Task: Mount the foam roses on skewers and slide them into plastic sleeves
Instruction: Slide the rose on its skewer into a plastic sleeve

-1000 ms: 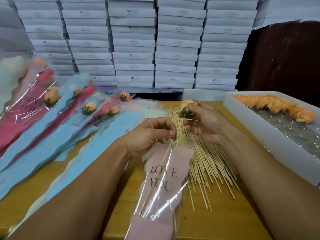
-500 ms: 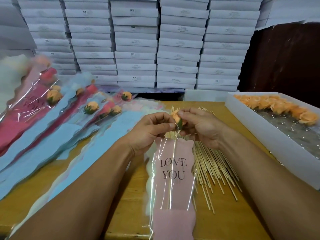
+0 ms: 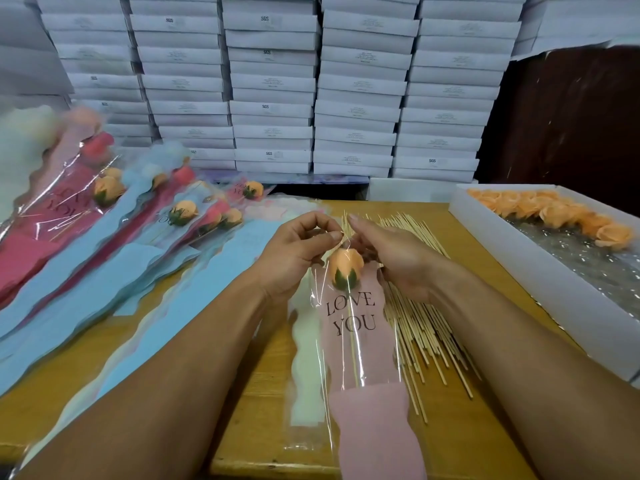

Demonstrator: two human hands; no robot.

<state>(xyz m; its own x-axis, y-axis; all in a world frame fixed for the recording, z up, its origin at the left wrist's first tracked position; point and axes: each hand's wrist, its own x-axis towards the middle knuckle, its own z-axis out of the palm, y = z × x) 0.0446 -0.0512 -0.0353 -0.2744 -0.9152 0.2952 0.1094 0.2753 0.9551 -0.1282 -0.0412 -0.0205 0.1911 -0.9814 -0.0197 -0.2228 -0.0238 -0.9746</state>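
The orange foam rose [image 3: 345, 268] sits inside the upper part of a pink plastic sleeve [image 3: 360, 341] printed "LOVE YOU". Its green base points toward the near edge, and its skewer [image 3: 352, 344] runs straight down the centre of the sleeve, behind the lettering. The sleeve lies lengthwise on the wooden table [image 3: 263, 427], with its opaque pink lower section overhanging the near edge.

The left hand [image 3: 298, 251] holds the left side of the sleeve's open mouth, thumb and forefinger pinched together on the clear film just above the rose. The right hand [image 3: 391, 254] holds the right side of the same mouth, fingers curled on the film just beside the rose. Both hands are narrow, closed on the film.

A loose pile of bare skewers [image 3: 426, 327] lies on the table just right of the sleeve, partly under the right hand. A pale cream sleeve [image 3: 304, 368] lies flat under the left edge of the pink one.

On the right, a white tray [image 3: 540, 278] holds a row of orange foam roses [image 3: 561, 213] along its far side; clear film covers the rest of its floor.

On the left, finished sleeved roses [image 3: 180, 213] in blue and red sleeves lie fanned out, flower ends toward the far side. Blue empty sleeves [image 3: 114, 299] lie overlapped nearer the left arm.

Stacks of flat white boxes [image 3: 360, 88] fill the far wall behind the table.
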